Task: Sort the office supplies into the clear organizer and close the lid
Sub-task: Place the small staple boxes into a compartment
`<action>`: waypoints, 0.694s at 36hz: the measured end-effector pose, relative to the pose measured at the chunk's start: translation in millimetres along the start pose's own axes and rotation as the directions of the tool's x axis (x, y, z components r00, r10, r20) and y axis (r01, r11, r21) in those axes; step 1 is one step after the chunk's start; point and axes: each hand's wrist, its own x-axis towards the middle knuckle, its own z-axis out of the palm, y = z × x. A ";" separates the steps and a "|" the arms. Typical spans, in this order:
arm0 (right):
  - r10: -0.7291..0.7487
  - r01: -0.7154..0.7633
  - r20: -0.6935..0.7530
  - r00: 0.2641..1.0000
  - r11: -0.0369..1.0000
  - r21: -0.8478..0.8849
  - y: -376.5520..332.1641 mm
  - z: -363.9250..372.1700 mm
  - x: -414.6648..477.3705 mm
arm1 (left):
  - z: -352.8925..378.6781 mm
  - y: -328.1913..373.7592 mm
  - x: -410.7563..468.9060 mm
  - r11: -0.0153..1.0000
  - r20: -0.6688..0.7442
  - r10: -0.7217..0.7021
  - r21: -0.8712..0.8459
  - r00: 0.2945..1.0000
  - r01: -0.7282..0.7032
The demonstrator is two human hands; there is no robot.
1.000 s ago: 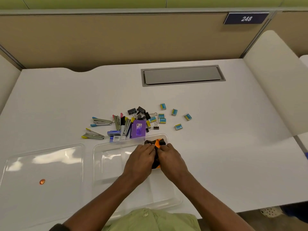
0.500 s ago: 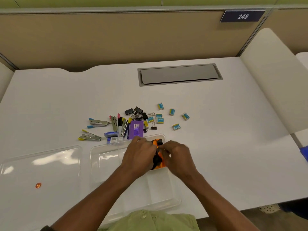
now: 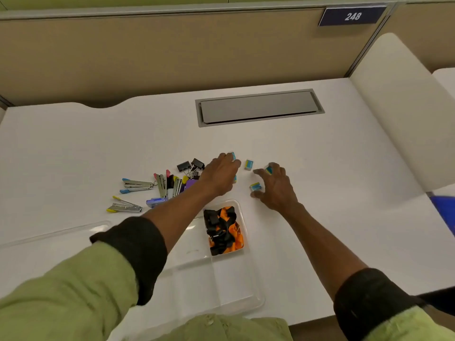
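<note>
The clear organizer lies at the near edge of the white desk. An orange and black lanyard fills its far right compartment. Its clear lid rests to the left. My left hand is stretched past the organizer, fingers bent down over small blue staple boxes; one box peeks out at its fingertips. My right hand is spread on the desk, one blue box between thumb and forefinger and another at the fingers. One more box lies loose between the hands.
Left of my left arm lies a pile: silver staplers, black binder clips, a purple box and a blue staple packet. A grey cable hatch is set into the desk farther back. Partition walls stand behind and to the right.
Both hands have left the lanyard in the organizer's compartment and reached forward to the small blue boxes. The camera has leaned forward and down.
</note>
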 end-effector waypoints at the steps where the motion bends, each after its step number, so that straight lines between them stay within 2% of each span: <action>1: -0.004 0.004 0.000 1.000 1.000 0.000 -0.6 1.5 2.3 | 2.8 -1.4 4.5 1.000 0.019 0.018 0.013 1.000 -0.019; 8: -0.057 0.060 -0.092 0.994 0.997 0.040 -5.6 14.6 -2.7 | 21.3 -6.0 8.9 0.989 0.039 0.122 0.082 0.992 -0.125; 17: 0.093 -0.076 -0.109 0.990 0.986 0.151 -7.8 21.1 -21.4 | 15.2 -11.0 11.4 0.991 0.034 0.123 -0.054 0.992 -0.121; 22: 0.176 -0.123 -0.167 0.970 0.950 0.287 -11.6 10.6 -45.3 | -0.7 0.0 0.3 0.981 -0.095 0.108 -0.150 0.990 -0.121; 25: 0.185 -0.091 -0.212 0.960 0.916 0.390 -20.3 -7.2 -74.8 | -21.2 14.7 -25.5 0.960 -0.187 0.081 -0.250 0.979 -0.127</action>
